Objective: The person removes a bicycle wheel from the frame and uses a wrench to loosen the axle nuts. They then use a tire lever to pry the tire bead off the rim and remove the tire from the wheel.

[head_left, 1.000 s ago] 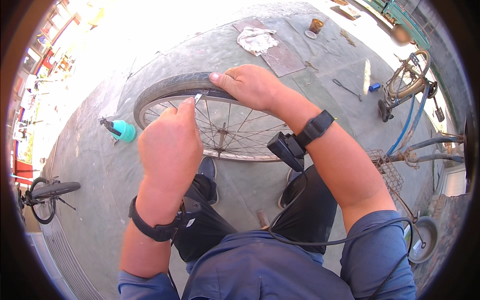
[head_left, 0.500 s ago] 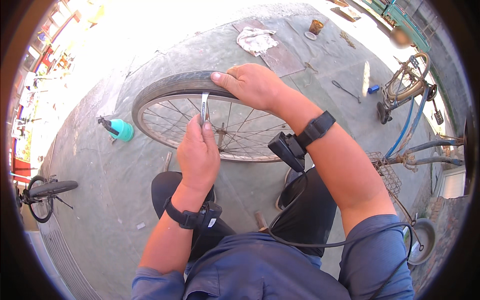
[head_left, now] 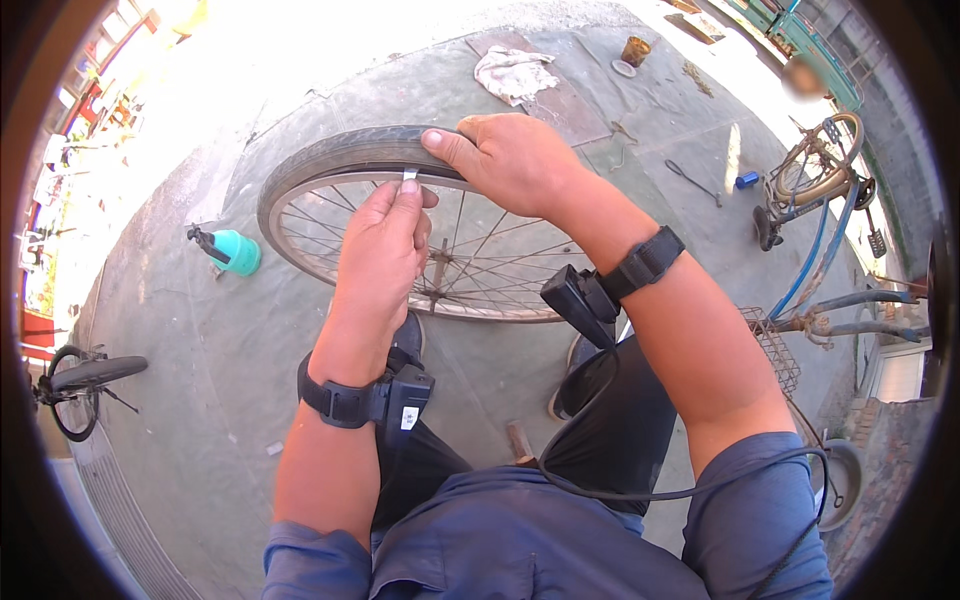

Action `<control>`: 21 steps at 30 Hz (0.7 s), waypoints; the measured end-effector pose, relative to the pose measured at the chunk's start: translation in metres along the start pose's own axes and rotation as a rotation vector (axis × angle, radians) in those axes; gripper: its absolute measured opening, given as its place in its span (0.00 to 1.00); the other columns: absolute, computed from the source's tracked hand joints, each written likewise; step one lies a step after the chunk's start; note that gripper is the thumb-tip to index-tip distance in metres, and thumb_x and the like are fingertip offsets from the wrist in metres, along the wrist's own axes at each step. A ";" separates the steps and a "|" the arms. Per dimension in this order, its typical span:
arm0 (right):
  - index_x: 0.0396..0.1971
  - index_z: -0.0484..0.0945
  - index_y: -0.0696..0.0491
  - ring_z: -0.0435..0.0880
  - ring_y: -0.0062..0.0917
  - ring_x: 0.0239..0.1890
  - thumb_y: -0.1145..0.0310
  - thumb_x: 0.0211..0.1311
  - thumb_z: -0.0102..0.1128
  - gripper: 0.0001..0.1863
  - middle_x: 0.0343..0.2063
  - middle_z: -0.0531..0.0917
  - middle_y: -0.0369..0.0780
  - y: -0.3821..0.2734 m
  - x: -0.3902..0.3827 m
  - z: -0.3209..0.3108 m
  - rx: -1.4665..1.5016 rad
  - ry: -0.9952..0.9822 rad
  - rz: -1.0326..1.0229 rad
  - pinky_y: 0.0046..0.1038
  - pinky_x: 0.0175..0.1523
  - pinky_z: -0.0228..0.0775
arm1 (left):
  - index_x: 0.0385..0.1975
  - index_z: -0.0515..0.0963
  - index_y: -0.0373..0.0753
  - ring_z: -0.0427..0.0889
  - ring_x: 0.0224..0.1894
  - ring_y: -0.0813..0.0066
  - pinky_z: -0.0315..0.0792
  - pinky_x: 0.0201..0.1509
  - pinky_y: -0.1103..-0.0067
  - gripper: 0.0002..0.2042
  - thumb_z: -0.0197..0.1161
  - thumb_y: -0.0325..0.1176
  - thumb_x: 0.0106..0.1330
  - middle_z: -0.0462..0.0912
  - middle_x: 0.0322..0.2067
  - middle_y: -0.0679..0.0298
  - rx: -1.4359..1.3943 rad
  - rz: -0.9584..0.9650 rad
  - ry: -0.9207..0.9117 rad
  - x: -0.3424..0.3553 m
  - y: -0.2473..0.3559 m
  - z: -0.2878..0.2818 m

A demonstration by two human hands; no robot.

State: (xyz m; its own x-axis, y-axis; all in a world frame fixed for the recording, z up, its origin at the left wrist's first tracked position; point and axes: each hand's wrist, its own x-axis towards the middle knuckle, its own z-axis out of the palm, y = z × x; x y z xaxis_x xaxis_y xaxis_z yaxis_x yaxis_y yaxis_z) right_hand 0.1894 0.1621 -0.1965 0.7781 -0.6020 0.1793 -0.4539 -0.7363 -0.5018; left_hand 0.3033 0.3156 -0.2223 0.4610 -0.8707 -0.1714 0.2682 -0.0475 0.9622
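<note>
A spoked bicycle wheel (head_left: 435, 304) is tilted in front of me, with a dark tyre (head_left: 325, 152) around its rim. My left hand (head_left: 384, 240) is closed round a flat metal tyre lever (head_left: 410, 174). The lever's bright tip sits at the gap between tyre and rim; the rest is hidden in my fingers. Just right of it, my right hand (head_left: 518, 165) clasps the top of the tyre, thumb pressed along the tread. Its other fingers are out of sight behind the tyre.
A turquoise spray bottle (head_left: 237, 252) stands left of the wheel. Beyond lies a white rag (head_left: 513, 76) on a board. To the right are a long dark tool (head_left: 693, 182), a blue cylinder (head_left: 747, 180) and a blue bicycle frame (head_left: 808, 250). A cable runs along my right arm.
My left hand has moved up toward the rim, covering most of the lever's shaft. The wheel has shifted slightly up and left, and my right hand keeps its hold on the tyre.
</note>
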 end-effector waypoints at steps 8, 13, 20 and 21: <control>0.24 0.80 0.57 0.84 0.51 0.30 0.36 0.77 0.47 0.37 0.22 0.83 0.50 -0.005 -0.001 0.001 -0.071 0.067 0.020 0.47 0.38 0.74 | 0.35 0.73 0.39 0.57 0.21 0.89 0.53 0.23 0.83 0.15 0.51 0.41 0.84 0.62 0.20 0.77 0.185 0.158 0.056 0.016 -0.020 -0.002; 0.25 0.78 0.57 0.84 0.51 0.30 0.37 0.77 0.48 0.36 0.22 0.83 0.51 -0.007 -0.006 -0.003 -0.148 0.075 0.063 0.47 0.37 0.75 | 0.35 0.74 0.35 0.67 0.27 0.82 0.66 0.32 0.75 0.16 0.51 0.39 0.84 0.70 0.22 0.69 0.405 0.287 0.056 0.013 -0.016 0.007; 0.38 0.80 0.57 0.84 0.50 0.31 0.39 0.77 0.51 0.31 0.24 0.83 0.50 -0.016 -0.009 -0.007 -0.180 0.034 0.056 0.46 0.36 0.75 | 0.36 0.73 0.34 0.67 0.26 0.82 0.65 0.31 0.75 0.15 0.51 0.39 0.84 0.71 0.22 0.67 0.369 0.332 0.047 0.012 -0.022 0.005; 0.41 0.79 0.56 0.85 0.50 0.31 0.40 0.75 0.54 0.29 0.25 0.84 0.49 -0.013 -0.012 -0.007 -0.156 0.069 -0.019 0.46 0.36 0.75 | 0.35 0.73 0.34 0.67 0.26 0.82 0.64 0.31 0.75 0.15 0.51 0.39 0.84 0.70 0.22 0.68 0.334 0.310 0.034 0.013 -0.023 0.000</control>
State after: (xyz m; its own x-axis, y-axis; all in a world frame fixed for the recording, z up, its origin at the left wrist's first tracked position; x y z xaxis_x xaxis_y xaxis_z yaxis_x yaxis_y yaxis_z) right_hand 0.1829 0.1773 -0.1863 0.7579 -0.6034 0.2480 -0.5056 -0.7835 -0.3612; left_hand 0.3029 0.3049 -0.2463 0.5058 -0.8522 0.1338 -0.1720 0.0524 0.9837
